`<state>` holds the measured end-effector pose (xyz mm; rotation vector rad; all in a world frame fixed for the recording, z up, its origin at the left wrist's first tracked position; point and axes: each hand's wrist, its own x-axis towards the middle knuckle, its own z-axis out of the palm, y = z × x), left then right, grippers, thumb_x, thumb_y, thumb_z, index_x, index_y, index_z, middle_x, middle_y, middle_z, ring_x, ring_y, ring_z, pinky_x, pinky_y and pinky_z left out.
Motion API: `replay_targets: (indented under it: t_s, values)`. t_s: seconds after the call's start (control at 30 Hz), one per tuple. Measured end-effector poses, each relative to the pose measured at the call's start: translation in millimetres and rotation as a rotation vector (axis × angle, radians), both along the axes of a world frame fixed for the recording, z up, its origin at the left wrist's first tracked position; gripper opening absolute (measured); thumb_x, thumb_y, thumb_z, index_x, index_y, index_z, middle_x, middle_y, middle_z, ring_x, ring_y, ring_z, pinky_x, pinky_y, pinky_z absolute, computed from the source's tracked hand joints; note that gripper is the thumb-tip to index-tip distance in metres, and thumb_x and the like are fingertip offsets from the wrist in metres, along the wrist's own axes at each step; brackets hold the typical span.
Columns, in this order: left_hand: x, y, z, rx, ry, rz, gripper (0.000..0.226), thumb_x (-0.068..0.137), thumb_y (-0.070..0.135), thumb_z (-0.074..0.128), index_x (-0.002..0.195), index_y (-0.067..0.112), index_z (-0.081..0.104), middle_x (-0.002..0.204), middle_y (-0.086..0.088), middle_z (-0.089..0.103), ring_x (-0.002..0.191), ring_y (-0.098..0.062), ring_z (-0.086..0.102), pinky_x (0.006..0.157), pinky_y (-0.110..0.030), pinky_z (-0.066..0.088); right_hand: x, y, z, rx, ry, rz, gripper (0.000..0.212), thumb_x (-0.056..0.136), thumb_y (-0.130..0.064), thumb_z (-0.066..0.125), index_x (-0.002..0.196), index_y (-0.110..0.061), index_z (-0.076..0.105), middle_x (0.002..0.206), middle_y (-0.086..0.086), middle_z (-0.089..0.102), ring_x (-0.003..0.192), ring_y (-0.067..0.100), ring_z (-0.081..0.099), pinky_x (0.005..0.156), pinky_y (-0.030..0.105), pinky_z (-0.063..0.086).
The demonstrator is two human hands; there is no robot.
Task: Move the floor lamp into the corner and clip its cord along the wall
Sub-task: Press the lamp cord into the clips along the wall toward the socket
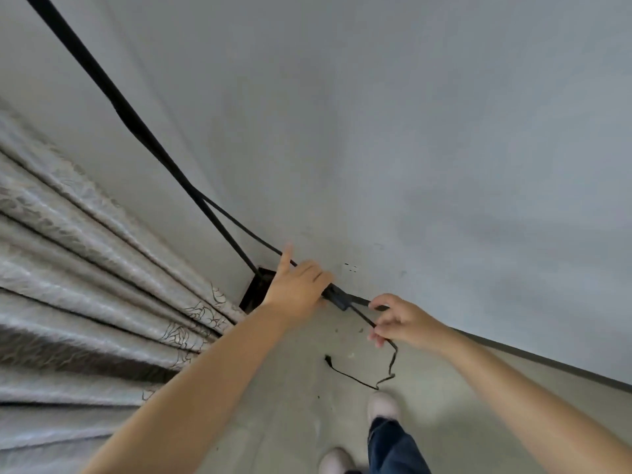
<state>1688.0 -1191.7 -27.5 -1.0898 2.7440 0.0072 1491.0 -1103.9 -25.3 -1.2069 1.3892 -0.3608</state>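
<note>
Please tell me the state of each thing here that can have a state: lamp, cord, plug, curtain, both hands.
Lamp pole: standing in the corner.
Cord: held against the wall, tail loose on the floor.
Plug: unplugged, lying on the floor.
Curtain: hanging down in folds.
Left hand: pressing the cord to the wall.
Right hand: pinching the cord.

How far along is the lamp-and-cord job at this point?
Done: the lamp base sits in the corner by the curtain. In hand: left hand presses the cord against the wall; right hand pinches it. Left: the cord's tail lies loose on the floor.
</note>
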Motion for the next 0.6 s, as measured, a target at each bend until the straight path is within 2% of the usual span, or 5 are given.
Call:
replay_targets:
  t_s: [0.1,0.23,0.4,0.5,0.6]
  values:
    - [-8.6,-5.9,-2.6,0.011,-0.065,-0.026,0.025,0.094,0.025,0.047,0.119,0.02,0.048,0.113,0.0,0.062,0.111,-0.02,0.05,0.115,-0.044,0.004,-18.8,13.9,-8.6,0.093,0.012,0.042,0.012,0.09,-0.004,0.049,0.088,-0.016,0.052,0.068,-0.008,0.062,0.06,0.0,0.058,0.068,0.019,0.044]
    - [-5.3,-18.3,-13.7,0.05,-0.214,0.03,0.02,0.095,0.027,0.045,0.114,0.02,0.049,0.114,0.001,0.062,0.111,-0.021,0.05,0.111,-0.047,0.016,-50.6,26.2,-30.3,0.128,0.09,0.029,0.033,0.093,-0.009,0.045,0.063,-0.021,0.053,0.063,-0.005,0.058,0.061,-0.001,0.055,0.069,0.02,0.039]
    - [1.0,-29.3,-23.4,0.08,-0.365,0.177,0.027,0.096,0.036,0.042,0.114,0.018,0.048,0.118,-0.004,0.056,0.119,-0.024,0.042,0.111,-0.061,0.005,-95.8,35.4,-49.1,0.173,0.196,0.045,0.029,0.092,-0.015,0.046,0.066,-0.019,0.057,0.049,-0.008,0.052,0.042,0.001,0.047,0.057,0.019,0.04]
    - [-5.2,-32.0,-28.3,0.107,-0.413,0.206,0.032,0.094,0.036,0.044,0.12,0.017,0.043,0.127,-0.006,0.051,0.124,-0.024,0.038,0.111,-0.06,0.006,-110.2,27.6,-41.3,0.168,0.125,-0.003,0.031,0.093,-0.016,0.045,0.067,-0.025,0.06,0.033,-0.012,0.048,0.033,0.0,0.04,0.048,0.014,0.038]
    - [-25.8,-28.8,-37.3,0.275,-0.373,0.146,0.037,0.094,0.032,0.046,0.127,0.017,0.038,0.126,-0.006,0.053,0.119,-0.024,0.044,0.112,-0.054,0.011,-103.8,9.3,-35.5,0.14,0.043,0.024,0.024,0.092,-0.017,0.047,0.076,-0.022,0.064,0.037,-0.012,0.043,0.033,0.002,0.034,0.042,0.01,0.035]
